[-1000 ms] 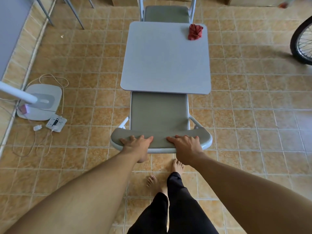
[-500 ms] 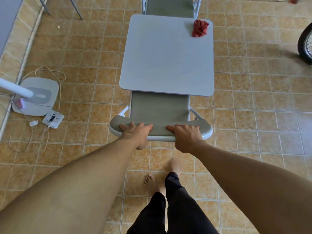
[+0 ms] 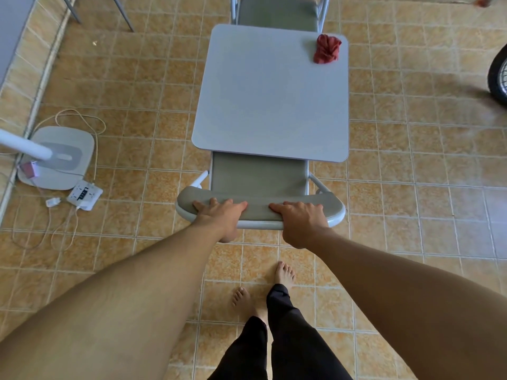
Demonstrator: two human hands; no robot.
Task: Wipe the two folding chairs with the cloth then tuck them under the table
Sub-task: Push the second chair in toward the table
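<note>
both hands (image 3: 301, 220) have pushed the near chair (image 3: 259, 175) further under the table (image 3: 263, 100)

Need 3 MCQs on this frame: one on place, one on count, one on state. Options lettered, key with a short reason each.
1. Where does the red cloth lie?
A. on the near chair's seat
B. on the table's far right corner
C. on the floor

2. How many chairs show?
A. one
B. two
C. three

3. What are the hands doing?
A. both grip the near chair's backrest
B. one holds the cloth
C. both hang free

Key:
1 B: the cloth sits bunched on the table, at its far right corner.
2 B: the near chair and the far chair stand at opposite sides of the table.
3 A: the left hand and the right hand are both closed over the backrest.
</note>
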